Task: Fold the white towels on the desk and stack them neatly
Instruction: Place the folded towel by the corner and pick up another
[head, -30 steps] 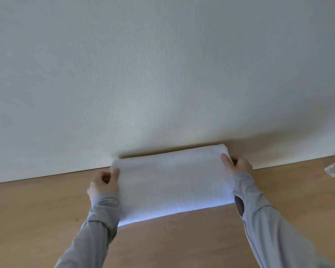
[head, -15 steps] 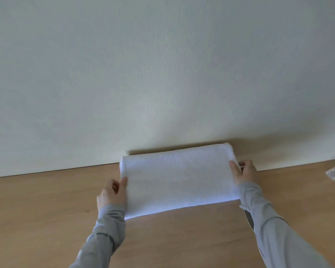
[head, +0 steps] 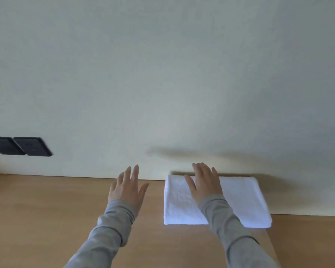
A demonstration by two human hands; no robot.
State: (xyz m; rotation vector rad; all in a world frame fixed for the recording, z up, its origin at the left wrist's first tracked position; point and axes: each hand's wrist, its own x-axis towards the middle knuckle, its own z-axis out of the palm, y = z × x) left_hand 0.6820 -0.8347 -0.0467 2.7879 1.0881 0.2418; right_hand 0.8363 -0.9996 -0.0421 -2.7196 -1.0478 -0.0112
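A folded white towel (head: 242,202) lies flat on the wooden desk (head: 37,213), its far edge against the pale wall. My right hand (head: 203,182) is above the towel's left half with fingers straight; whether it touches the towel I cannot tell. My left hand (head: 127,187) is over the bare desk to the left of the towel, fingers spread and holding nothing. Both arms wear grey sleeves. No other towel is in view.
Dark wall sockets (head: 19,146) sit on the wall at the far left, above the desk. The desk meets the wall along a line just beyond my hands. Bare wood stretches to the left and toward me.
Both hands have let go of the towel's ends. The left hand has come off to the left over the desk, and the right hand has shifted over the towel. The view has turned left.
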